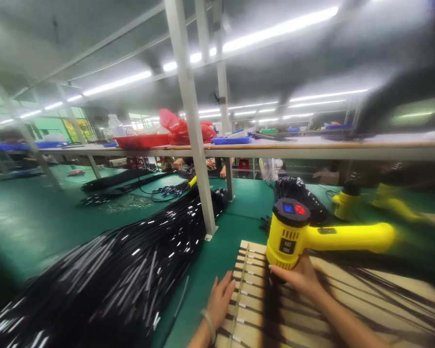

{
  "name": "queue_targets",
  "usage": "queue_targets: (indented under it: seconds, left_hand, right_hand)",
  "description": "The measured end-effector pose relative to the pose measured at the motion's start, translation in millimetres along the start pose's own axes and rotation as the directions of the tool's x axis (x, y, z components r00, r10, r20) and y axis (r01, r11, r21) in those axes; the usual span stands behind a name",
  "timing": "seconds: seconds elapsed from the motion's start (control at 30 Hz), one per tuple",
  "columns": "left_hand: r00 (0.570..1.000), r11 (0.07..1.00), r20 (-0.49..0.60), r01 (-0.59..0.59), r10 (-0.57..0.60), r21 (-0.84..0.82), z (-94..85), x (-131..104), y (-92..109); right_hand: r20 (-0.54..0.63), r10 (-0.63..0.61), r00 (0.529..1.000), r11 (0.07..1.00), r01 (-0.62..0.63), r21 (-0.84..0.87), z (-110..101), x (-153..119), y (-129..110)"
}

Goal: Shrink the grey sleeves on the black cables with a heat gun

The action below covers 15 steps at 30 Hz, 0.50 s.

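Note:
A yellow heat gun point(287, 241) with a dark display end stands barrel-down over a pale wooden board point(253, 328), its handle pointing right. My right hand point(302, 275) is closed around the lower barrel, thumb side showing at the front; its other fingers are mostly hidden behind the gun. Across the board lie several thin black cables point(252, 292) in a row, with light sleeve pieces near their left ends. My left hand point(219, 299), a band at its wrist, rests with fingers stretched out at the board's left edge, touching it near the cable ends.
A large bundle of black cables point(105, 270) covers the green table point(177, 299) at left. A white post point(192, 116) rises beside it, under a shelf with a red tray point(141, 141). Further yellow heat guns point(346, 203) stand at right. A person's hands show beyond the shelf.

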<state>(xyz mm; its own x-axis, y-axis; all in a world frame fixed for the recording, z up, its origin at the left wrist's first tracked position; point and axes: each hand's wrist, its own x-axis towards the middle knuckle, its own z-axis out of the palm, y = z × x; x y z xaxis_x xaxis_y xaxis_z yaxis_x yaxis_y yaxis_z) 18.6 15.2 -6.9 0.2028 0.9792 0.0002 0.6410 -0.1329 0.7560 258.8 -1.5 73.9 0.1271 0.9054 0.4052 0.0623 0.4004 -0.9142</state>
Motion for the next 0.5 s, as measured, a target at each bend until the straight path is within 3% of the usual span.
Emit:
queue_targets:
  seconds: [0.2,0.5]
  left_hand:
    - [1.000,1.000,0.000,-0.026,0.026,-0.005,1.9,0.1,-0.9]
    - [1.000,1.000,0.006,-0.021,0.021,-0.017,1.8,1.6,-3.6]
  right_hand:
    - [0.048,0.009,0.999,1.000,-0.010,0.021,3.9,3.6,-6.1]
    - [0.078,-0.008,0.997,0.995,0.000,0.101,3.7,9.1,9.0]
